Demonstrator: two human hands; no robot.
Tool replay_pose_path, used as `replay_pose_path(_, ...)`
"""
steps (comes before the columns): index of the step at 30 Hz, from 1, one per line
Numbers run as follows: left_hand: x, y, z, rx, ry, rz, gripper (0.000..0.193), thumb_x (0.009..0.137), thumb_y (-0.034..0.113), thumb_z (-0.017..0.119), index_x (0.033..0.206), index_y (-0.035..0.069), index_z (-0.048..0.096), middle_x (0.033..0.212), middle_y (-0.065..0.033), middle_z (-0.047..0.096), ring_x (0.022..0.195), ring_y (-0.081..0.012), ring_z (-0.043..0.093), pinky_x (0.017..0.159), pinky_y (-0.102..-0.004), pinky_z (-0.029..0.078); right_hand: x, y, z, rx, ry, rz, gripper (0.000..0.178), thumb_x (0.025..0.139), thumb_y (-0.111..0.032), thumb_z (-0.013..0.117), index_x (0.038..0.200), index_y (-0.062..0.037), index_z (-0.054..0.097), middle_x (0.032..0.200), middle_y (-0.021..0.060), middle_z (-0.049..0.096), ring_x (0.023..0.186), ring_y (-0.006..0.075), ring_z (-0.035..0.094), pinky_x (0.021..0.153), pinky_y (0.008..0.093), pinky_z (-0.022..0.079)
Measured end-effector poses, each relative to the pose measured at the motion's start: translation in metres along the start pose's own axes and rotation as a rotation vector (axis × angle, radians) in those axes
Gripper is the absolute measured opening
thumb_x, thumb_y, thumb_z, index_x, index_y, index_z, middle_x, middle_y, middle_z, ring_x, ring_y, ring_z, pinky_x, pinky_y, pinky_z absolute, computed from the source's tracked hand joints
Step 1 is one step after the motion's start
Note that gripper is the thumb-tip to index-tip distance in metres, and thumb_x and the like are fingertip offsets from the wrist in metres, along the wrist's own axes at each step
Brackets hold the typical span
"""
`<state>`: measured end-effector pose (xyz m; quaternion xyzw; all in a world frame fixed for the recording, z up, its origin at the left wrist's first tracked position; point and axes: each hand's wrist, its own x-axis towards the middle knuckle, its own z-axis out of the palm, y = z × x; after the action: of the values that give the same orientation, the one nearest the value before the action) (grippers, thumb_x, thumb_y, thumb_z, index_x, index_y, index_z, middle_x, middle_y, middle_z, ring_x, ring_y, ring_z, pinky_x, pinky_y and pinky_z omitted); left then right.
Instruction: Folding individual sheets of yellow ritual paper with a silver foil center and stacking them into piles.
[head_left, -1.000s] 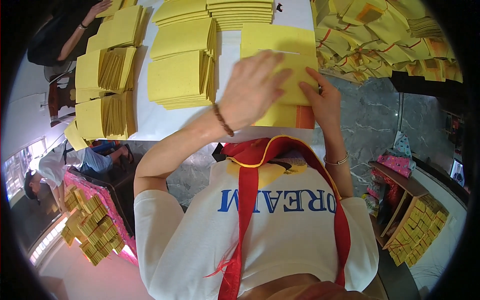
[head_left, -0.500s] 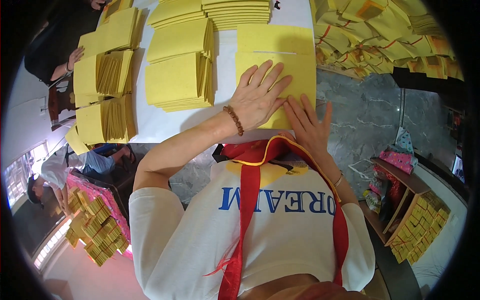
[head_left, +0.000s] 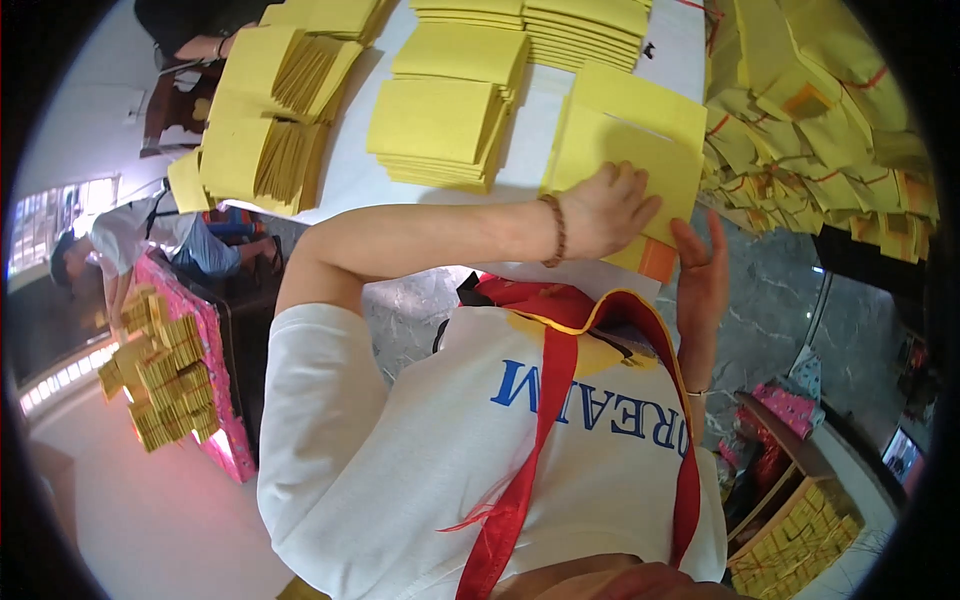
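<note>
Yellow paper (head_left: 630, 147) on the white table (head_left: 347, 165) looks light, easily creased, best held by its edges; my left hand (head_left: 605, 212) curls over it, whether pinching I cannot tell, my right hand (head_left: 702, 280) spread, empty.

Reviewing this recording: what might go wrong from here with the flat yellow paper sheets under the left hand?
The flat yellow rectangular paper sheets lie right by the edge of the white-topped table, so a nudge might push them over it.
With the bare left hand on top and the open bare right hand seemingly not gripping, layers may slip askew.
The left forearm passes near folded yellow paper stacks and might brush them.
</note>
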<state>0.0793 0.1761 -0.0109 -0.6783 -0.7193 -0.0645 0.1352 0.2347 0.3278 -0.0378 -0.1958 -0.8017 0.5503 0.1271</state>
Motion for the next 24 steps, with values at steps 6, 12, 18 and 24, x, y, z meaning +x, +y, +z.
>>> replay_pose_path(6, -0.002, -0.001, -0.007, -0.182, 0.072, -0.165, 0.041, 0.074, 0.016, 0.054, 0.111, 0.000, 0.055, 0.111, -0.0143, 0.058, 0.094, -0.0271, 0.057, 0.077, -0.0329, 0.047, 0.007, -0.026, -0.003, 0.597, 0.180, -0.172, 0.045, 0.099, -0.027, 0.033, 0.133, 0.0030, 0.036, 0.129, 0.0190, 0.048, 0.123, 0.0289, 0.043, 0.107, 0.0394, 0.027)
replay_pose_path(12, -0.082, -0.066, -0.077, -0.097, 0.522, -0.288, 0.048, 0.068, 0.003, 0.056, 0.116, 0.001, 0.055, 0.111, -0.0132, 0.060, 0.106, -0.0269, 0.055, 0.085, -0.0370, 0.045, -0.009, -0.058, 0.032, 0.630, 0.000, -0.327, 0.048, 0.093, -0.022, 0.048, 0.132, 0.0034, 0.038, 0.131, 0.0176, 0.047, 0.126, 0.0275, 0.041, 0.108, 0.0398, 0.027)
replay_pose_path(18, -0.188, -0.122, -0.032, 0.058, 0.271, -0.419, 0.053, 0.068, 0.004, 0.055, 0.121, 0.008, 0.054, 0.117, -0.0070, 0.058, 0.108, -0.0250, 0.053, 0.091, -0.0386, 0.039, 0.004, -0.111, 0.124, 0.670, -0.807, 0.209, 0.063, 0.092, -0.029, 0.050, 0.140, 0.0018, 0.024, 0.146, 0.0139, 0.027, 0.136, 0.0223, 0.023, 0.111, 0.0375, 0.017)
replay_pose_path(24, -0.205, -0.123, -0.002, -0.038, 0.117, -0.385, 0.049, 0.073, 0.007, 0.054, 0.122, 0.011, 0.053, 0.122, -0.0054, 0.055, 0.110, -0.0222, 0.052, 0.088, -0.0374, 0.039, 0.024, -0.073, 0.211, 0.639, -0.343, 0.568, 0.076, 0.091, -0.041, 0.047, 0.143, 0.0030, 0.012, 0.150, 0.0147, 0.014, 0.139, 0.0215, 0.012, 0.111, 0.0363, 0.010)
